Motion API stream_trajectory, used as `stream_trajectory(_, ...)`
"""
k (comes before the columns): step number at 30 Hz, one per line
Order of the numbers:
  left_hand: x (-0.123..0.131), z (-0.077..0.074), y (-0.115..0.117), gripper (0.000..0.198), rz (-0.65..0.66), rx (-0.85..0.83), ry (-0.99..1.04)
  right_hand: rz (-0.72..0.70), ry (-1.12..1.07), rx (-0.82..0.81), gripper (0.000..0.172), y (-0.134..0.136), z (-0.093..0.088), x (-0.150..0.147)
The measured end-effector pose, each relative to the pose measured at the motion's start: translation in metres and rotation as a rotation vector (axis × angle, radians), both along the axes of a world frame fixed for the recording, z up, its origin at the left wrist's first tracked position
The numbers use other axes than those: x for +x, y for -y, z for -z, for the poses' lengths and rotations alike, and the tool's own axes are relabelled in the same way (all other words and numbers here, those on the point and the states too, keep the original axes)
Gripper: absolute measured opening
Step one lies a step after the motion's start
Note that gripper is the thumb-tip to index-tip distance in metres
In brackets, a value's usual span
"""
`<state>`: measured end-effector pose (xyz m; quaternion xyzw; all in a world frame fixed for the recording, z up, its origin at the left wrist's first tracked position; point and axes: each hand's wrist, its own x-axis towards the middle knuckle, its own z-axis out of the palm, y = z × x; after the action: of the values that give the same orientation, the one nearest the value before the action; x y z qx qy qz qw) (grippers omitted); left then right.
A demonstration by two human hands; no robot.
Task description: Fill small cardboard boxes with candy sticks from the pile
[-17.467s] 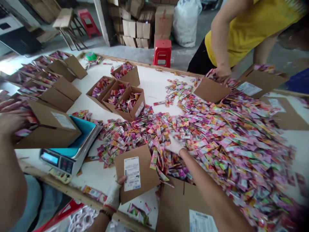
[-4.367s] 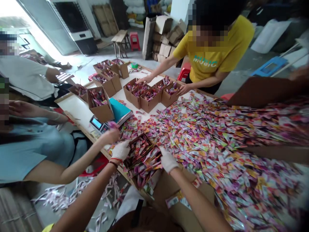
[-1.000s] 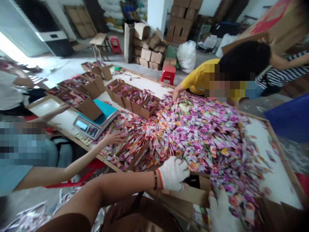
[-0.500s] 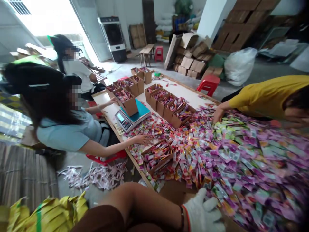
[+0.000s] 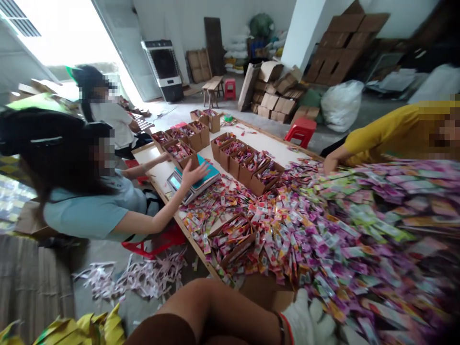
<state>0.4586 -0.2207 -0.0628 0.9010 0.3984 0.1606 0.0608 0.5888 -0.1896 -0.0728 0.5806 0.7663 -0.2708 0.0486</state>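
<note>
The left hand (image 5: 311, 318), fingers half curled, lies beside the packets (image 5: 316, 239); hold indeterminable, likewise the barely visible right hand (image 5: 352, 335). Packets: probably light, slippery; pinch mid-length.

L gloved hand (image 5: 312, 320) nr sachet pile (image 5: 323, 244).

BLOCKED: sachet heap (image 5: 316, 225), filled cartons (image 5: 245, 176), co-worker's hand (image 5: 196, 173) above scale (image 5: 212, 178) | OPEN: tabletop strip (image 5: 268, 143) behind cartons
</note>
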Motion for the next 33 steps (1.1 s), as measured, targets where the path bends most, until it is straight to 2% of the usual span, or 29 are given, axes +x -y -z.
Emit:
stream_trajectory(2,0.007,-0.004,-0.002,0.049,-0.029,-0.1,-0.075,0.08,-0.038,-0.052,0.049,-0.002,-0.002,0.003)
stream_trajectory(4,0.016,-0.005,-0.002,0.077,-0.049,-0.212,-0.163,0.166,-0.074,-0.089,0.038,-0.003,-0.009,0.017)
stream_trajectory(6,0.022,-0.003,-0.001,0.101,-0.033,-0.25,-0.207,0.297,-0.093,-0.139,0.031,0.002,-0.019,0.036)
stream_trajectory(7,0.024,-0.002,0.0,0.107,-0.017,-0.252,-0.212,0.364,-0.114,-0.174,0.029,0.006,-0.023,0.044)
stream_trajectory(9,0.026,0.002,0.003,0.104,0.034,-0.268,-0.22,0.442,-0.167,-0.217,0.027,0.016,-0.03,0.053)
stream_trajectory(11,0.024,0.004,0.005,0.099,0.086,-0.296,-0.23,0.372,-0.134,-0.142,0.025,0.026,-0.033,0.053)
stream_trajectory(14,0.02,0.004,0.007,0.101,0.093,-0.288,-0.198,0.18,0.119,-0.005,0.031,0.034,-0.035,0.046)
stream_trajectory(16,0.02,0.004,0.006,0.104,0.079,-0.278,-0.186,0.096,0.262,0.002,0.037,0.036,-0.035,0.041)
stream_trajectory(19,0.022,0.004,0.004,0.108,0.06,-0.285,-0.186,0.026,0.357,-0.025,0.041,0.036,-0.036,0.036)
stream_trajectory(25,0.023,0.004,0.001,0.11,0.043,-0.287,-0.183,-0.006,0.39,-0.012,0.038,0.037,-0.04,0.035)
stream_trajectory(33,0.016,0.002,0.007,0.101,0.014,-0.227,-0.079,0.019,0.512,0.04,0.049,0.05,-0.041,0.011)
